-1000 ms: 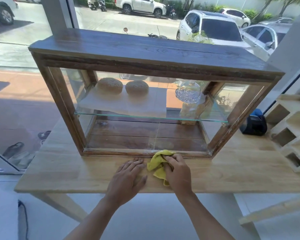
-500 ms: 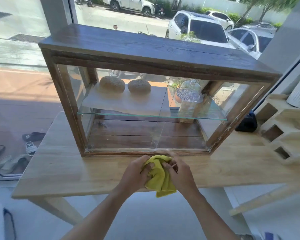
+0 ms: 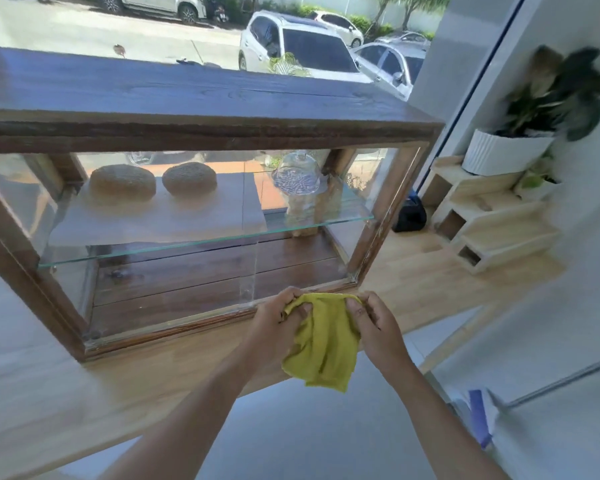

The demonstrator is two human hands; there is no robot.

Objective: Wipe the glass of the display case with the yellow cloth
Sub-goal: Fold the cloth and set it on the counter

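Observation:
The yellow cloth (image 3: 321,341) hangs spread between my two hands, just in front of the display case's lower right corner. My left hand (image 3: 278,320) pinches its upper left corner and my right hand (image 3: 378,323) pinches its upper right corner. The wooden display case (image 3: 205,98) stands on a light wooden table (image 3: 426,282). Its front glass (image 3: 174,265) shows a glass shelf (image 3: 201,242) with two round loaves (image 3: 122,183) on paper and a glass dome (image 3: 297,178).
A stepped wooden rack (image 3: 492,216) with a white potted plant (image 3: 506,150) stands to the right of the case. A dark object (image 3: 409,216) lies between them. Behind is a window onto parked cars. The table's front edge is just below my hands.
My hands lifted the bunched cloth off the table and pulled it open between them. The view shifted to the right and closer to the case.

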